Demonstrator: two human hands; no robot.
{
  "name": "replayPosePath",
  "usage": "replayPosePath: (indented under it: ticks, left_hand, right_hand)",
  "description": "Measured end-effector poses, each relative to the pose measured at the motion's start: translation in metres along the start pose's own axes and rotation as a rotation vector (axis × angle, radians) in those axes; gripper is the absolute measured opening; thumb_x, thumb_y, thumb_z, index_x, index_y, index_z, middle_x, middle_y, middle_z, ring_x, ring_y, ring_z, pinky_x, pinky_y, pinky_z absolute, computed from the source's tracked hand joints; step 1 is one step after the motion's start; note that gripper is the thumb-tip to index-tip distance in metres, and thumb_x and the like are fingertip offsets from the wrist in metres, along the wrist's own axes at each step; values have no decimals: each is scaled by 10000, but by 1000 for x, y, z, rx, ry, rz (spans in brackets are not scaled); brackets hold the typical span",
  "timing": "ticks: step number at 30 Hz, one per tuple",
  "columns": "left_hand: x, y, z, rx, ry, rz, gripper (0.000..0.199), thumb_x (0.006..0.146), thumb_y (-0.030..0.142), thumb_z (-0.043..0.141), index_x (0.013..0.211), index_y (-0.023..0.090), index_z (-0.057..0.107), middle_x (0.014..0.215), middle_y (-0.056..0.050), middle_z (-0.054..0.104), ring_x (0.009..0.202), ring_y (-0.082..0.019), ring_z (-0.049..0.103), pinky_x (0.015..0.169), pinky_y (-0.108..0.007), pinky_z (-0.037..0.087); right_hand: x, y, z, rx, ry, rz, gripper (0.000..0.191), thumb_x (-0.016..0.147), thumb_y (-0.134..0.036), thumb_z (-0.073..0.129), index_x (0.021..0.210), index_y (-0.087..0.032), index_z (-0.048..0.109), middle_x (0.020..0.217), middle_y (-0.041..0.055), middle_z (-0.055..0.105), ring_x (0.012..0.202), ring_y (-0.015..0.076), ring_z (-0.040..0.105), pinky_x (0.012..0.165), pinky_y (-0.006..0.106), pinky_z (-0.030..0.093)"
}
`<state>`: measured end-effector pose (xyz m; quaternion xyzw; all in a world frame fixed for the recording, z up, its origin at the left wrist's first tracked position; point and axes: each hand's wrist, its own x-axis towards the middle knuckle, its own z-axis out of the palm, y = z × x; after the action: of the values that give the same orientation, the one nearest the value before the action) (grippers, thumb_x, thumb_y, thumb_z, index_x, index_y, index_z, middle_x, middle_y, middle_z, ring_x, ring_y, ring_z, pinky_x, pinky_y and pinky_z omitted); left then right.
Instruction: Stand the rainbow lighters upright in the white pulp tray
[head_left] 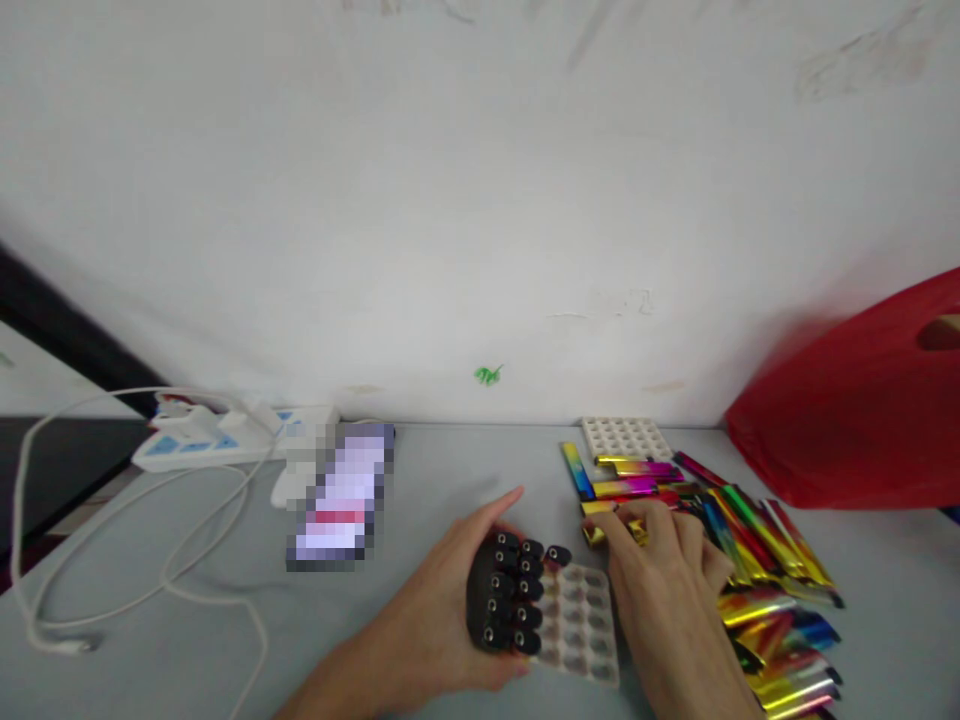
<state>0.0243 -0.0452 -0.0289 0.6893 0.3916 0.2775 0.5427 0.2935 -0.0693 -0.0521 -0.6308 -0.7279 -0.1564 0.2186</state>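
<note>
My left hand [450, 600] curls around the left side of a white tray [581, 625] with rows of round cells, its thumb stretched up along the far edge. Several black-ended pieces [529, 588], each with a small metal ring on its end, stand packed in the tray's left columns. Just right of the tray, my right hand [660, 565] bends its fingers down over a shiny gold tube [595, 537], mostly hidden beneath them. Around that hand lie many metallic tubes [739, 535] in gold, red, blue, green and purple, some heaped nearer to me.
A second white celled tray [626, 437] lies by the wall. On the right leans a red bag [847, 410]. To the left are a blurred-out phone [345, 500], a white power strip [232, 432] with plugs, and a looping white cable [169, 560].
</note>
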Motion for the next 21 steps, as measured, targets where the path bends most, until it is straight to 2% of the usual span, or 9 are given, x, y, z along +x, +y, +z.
replayPosePath:
  ticks: [7,13,21]
  left_hand:
    - [1,-1,-1,-11,-13,-6,1311,642,172,984,1756,346,317,1497,-117,623,1327,-380,651,1206,-534,508]
    - [0,-1,-3,17,-28,10,1296,649,175,980,1755,338,326,1498,-115,629,1347,-377,644,1240,-542,476]
    - [0,-2,-3,17,-24,11,1309,632,173,996,1750,351,339,1511,-115,625,1362,-382,631,1261,-559,453]
  right_hand:
    - [0,0,15,-20,16,7,395,951,-82,736,1180,-394,814,1143,106,688,1017,346,561,819,444,336]
    - [2,6,15,-15,-57,-92,293,970,-150,765,1182,-353,775,1125,102,691,1039,342,587,832,439,364]
    - [7,11,19,-47,-66,-146,136,1023,-225,735,1131,-307,723,1095,90,727,1052,339,608,886,480,374]
